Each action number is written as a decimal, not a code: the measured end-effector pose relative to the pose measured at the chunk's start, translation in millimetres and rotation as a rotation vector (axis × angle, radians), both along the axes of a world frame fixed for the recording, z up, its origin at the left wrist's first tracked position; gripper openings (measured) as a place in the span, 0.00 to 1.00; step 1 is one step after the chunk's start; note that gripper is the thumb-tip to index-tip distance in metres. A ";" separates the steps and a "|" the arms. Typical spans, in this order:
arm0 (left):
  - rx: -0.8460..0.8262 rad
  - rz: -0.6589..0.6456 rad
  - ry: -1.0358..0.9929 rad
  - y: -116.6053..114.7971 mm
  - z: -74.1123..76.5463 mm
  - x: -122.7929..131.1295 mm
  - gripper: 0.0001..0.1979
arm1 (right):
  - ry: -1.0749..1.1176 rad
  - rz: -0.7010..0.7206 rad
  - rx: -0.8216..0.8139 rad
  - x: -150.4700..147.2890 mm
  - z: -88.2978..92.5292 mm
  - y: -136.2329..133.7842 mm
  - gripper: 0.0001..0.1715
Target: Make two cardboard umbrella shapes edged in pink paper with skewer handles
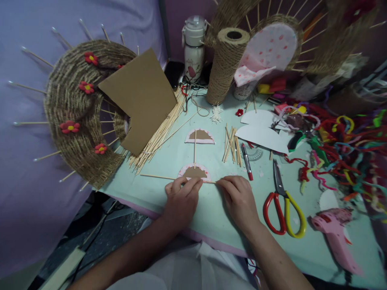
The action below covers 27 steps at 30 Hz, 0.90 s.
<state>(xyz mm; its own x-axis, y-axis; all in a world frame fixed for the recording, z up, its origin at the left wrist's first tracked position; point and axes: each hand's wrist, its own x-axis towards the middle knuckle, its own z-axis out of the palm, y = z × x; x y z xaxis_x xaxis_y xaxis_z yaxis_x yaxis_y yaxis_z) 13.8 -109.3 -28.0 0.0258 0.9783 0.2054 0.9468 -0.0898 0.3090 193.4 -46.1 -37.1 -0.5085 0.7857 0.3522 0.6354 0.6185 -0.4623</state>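
In front of me lies a cardboard half-circle [192, 172] edged with pink-dotted fabric. A thin wooden stick [159, 177] sticks out to its left, and a stick end shows at its right side. My left hand [184, 197] presses its fingers together on the half-circle's straight lower edge, partly hiding it. The fingers of my right hand [238, 199] pinch the stick end just right of the half-circle. Another stick [195, 151] stands across the curved top and reaches a second fabric-edged half-circle [200, 136] farther back.
Scissors [279, 189], a pink glue gun [335, 237] and a red-capped marker [247, 161] lie to the right. Short sticks [232, 145] and white paper pieces [263, 137] lie behind. At left, a flower-decorated woven twine piece [75, 104], cardboard [142, 96] and long sticks [160, 139].
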 end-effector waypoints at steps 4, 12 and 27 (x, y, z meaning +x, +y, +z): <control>0.007 -0.008 -0.003 0.6 1.7 0.2 0.15 | 0.001 -0.003 -0.009 0.2 -1.3 -0.1 0.11; 0.008 -0.014 0.005 0.6 0.7 0.1 0.15 | -0.010 0.006 0.004 -0.1 -1.7 0.9 0.13; 0.033 -0.003 0.028 1.0 -1.4 0.1 0.15 | -0.021 0.008 0.019 -1.0 -1.5 1.5 0.14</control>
<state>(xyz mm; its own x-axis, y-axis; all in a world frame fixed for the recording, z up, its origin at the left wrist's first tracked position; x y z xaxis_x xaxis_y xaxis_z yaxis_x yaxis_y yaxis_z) 14.0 -108.3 -29.4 0.0351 0.9709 0.2370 0.9548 -0.1026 0.2789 192.4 -44.6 -38.6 -0.5224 0.7746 0.3565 0.6395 0.6324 -0.4371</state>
